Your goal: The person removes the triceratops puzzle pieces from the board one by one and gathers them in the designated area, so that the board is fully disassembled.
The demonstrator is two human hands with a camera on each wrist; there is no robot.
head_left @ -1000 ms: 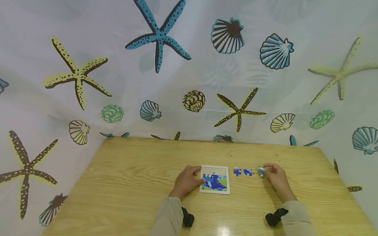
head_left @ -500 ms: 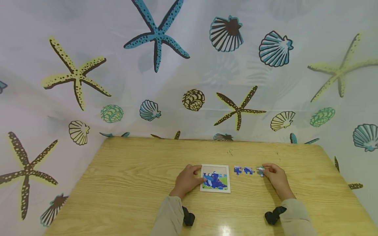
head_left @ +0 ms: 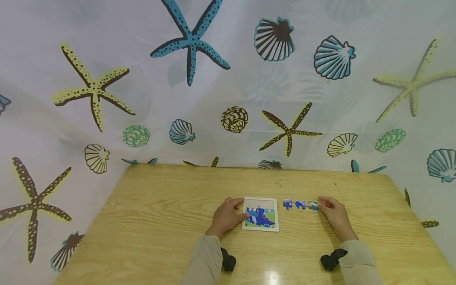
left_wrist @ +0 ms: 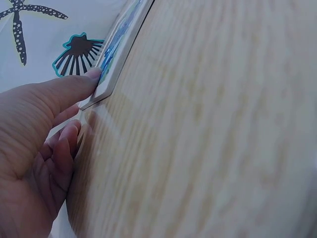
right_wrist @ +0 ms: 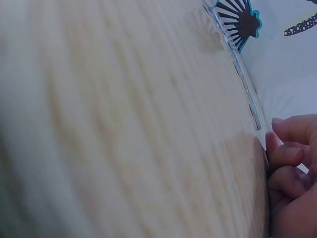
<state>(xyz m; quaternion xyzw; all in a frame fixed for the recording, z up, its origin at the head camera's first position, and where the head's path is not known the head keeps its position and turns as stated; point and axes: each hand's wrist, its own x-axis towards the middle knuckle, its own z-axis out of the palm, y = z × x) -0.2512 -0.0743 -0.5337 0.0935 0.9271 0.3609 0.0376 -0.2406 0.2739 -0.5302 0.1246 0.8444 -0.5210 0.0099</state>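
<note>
My left hand (head_left: 226, 217) holds the left side of a white-framed jigsaw puzzle board (head_left: 261, 229), thumb on top of it; the left wrist view shows the thumb tip on the frame's edge. A blue dinosaur picture fills the board's lower part, with a bare strip at the top. Right of the board, puzzle pieces (head_left: 299, 205) lie in a row on the table. The rightmost puzzle piece (head_left: 313, 206) is beside the fingertips of my right hand (head_left: 334, 213). In the right wrist view, the curled fingers of that hand appear just apart from the row's end.
A wood-grain table (head_left: 164, 206) lies beneath everything. Behind and at both sides hangs a white curtain (head_left: 213, 99) printed with starfish and shells. A black wrist camera (head_left: 228, 261) sits under the left wrist, another black camera (head_left: 331, 260) by the right.
The rightmost puzzle piece has moved left, up against the others in the row. My right fingertips, which pinched it before, now appear apart from it. The left hand stays on the board.
</note>
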